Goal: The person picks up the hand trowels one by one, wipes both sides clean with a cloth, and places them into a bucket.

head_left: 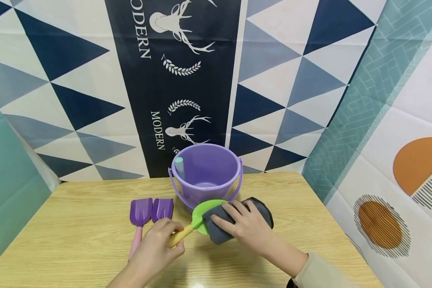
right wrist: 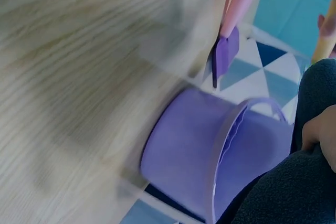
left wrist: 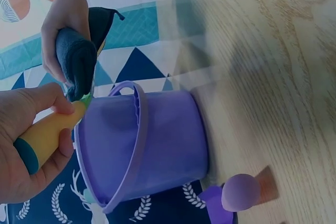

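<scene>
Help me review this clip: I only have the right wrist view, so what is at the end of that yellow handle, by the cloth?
Observer: The head view shows a rounded green head, partly covered by the dark grey cloth.
Operator: Is anything inside the purple bucket?
Observer: Yes, the head view shows a stick with a light teal end standing by its inner wall.
Operator: And the other end of the yellow handle?
Observer: It is dark teal, visible in the left wrist view near the palm of the left hand.
</scene>
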`<state>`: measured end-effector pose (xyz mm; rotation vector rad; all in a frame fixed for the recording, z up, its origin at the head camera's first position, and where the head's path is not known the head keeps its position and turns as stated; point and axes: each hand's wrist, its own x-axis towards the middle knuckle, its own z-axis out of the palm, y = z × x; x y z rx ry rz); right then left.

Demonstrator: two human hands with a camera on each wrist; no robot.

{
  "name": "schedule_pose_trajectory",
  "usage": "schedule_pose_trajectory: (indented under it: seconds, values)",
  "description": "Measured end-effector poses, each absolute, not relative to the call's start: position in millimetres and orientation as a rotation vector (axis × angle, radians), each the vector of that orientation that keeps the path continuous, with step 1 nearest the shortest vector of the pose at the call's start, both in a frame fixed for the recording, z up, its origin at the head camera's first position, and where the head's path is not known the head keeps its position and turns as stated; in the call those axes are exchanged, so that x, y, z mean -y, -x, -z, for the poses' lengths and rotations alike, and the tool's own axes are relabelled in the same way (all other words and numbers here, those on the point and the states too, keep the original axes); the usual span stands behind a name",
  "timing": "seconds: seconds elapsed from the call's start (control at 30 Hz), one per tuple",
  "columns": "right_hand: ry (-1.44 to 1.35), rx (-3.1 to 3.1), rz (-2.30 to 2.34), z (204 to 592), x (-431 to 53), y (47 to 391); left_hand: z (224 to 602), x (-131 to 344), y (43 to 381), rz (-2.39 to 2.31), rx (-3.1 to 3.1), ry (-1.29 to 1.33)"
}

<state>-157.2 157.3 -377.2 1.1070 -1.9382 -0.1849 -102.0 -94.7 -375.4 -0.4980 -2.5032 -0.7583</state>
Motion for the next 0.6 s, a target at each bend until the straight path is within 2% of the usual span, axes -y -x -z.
schedule_pose_trajectory:
  seconds: [0.2,0.6]
  values:
    - [-1.093,1.959,0.131,374.8,-162.7,159.7,377.5,94.3,103.7,0.808,2.524,0.509]
    - [-1.140,1.842,0.114,370.2,-136.6,149.0,371.0,87.0,103.3,0.767,2.547,0.589]
